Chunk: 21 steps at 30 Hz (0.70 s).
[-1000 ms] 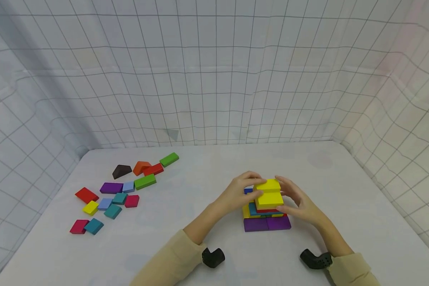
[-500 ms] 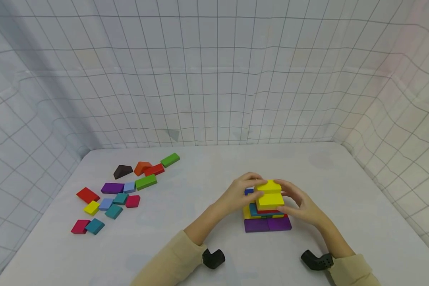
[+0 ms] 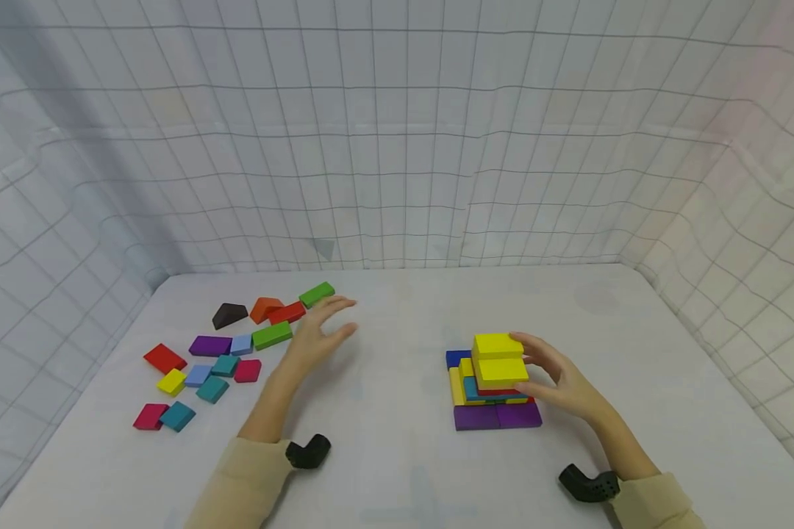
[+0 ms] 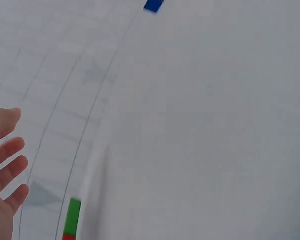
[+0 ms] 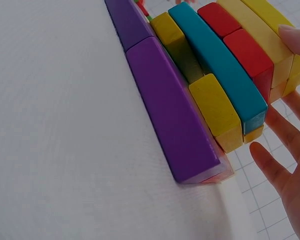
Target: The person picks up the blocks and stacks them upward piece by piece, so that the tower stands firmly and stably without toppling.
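My right hand point(image 3: 565, 378) stays at the right side of a stack of colored blocks. Its thumb touches the front corner of the upper yellow block point(image 3: 503, 372), and its index fingertip is at the rear yellow block point(image 3: 498, 345). From the right wrist, the other fingers look spread and fairly straight beside the stack's end. Purple blocks point(image 5: 167, 110) form the front of the base, below yellow, teal point(image 5: 222, 70) and red point(image 5: 247, 52) layers. Away to the left, my left hand point(image 3: 311, 334) hovers with parted fingers and nothing in them, near a green block point(image 3: 273, 336).
Loose blocks lie scattered on the left of the white table point(image 3: 384, 441), among them a dark one point(image 3: 229, 316), an orange one point(image 3: 265, 309), a purple one point(image 3: 209, 346) and several teal ones. A grid-patterned white cloth point(image 3: 397, 147) surrounds the table.
My left hand has left the yellow blocks on top of the stack and swung left toward the loose blocks. The right hand and the stack have stayed in place.
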Each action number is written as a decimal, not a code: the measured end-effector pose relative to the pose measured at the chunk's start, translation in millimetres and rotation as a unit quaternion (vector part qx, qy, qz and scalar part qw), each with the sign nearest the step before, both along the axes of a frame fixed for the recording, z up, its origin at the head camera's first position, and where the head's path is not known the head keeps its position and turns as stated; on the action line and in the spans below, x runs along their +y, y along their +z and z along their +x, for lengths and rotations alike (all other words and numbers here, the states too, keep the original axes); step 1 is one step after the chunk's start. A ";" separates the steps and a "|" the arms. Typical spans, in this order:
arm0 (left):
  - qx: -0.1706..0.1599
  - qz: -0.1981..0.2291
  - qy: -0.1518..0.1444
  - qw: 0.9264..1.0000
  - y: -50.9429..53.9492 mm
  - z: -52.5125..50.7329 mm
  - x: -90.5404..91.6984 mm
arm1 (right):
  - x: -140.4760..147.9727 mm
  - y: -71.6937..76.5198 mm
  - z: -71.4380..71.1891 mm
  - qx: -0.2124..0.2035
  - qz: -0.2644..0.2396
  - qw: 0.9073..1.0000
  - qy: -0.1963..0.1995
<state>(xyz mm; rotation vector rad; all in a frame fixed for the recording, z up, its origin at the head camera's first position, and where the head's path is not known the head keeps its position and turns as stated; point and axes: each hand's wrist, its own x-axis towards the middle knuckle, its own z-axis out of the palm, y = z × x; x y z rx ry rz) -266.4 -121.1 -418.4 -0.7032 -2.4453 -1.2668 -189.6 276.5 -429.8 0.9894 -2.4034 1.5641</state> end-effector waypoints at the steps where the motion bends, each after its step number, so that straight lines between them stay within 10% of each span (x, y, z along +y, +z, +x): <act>1: -0.009 -0.013 0.018 1.000 -1.7 -0.7 -14.7 | 0.3 -0.1 0.0 0.003 0.000 1.000 0.000; 10: -0.082 -0.126 0.102 0.983 -19.3 4.2 -111.0 | 0.7 -0.8 -0.8 -0.019 0.008 1.000 -0.007; 21: -0.115 -0.163 0.123 0.972 -24.3 6.3 -132.9 | 1.2 -0.3 -0.9 -0.008 0.006 1.000 -0.003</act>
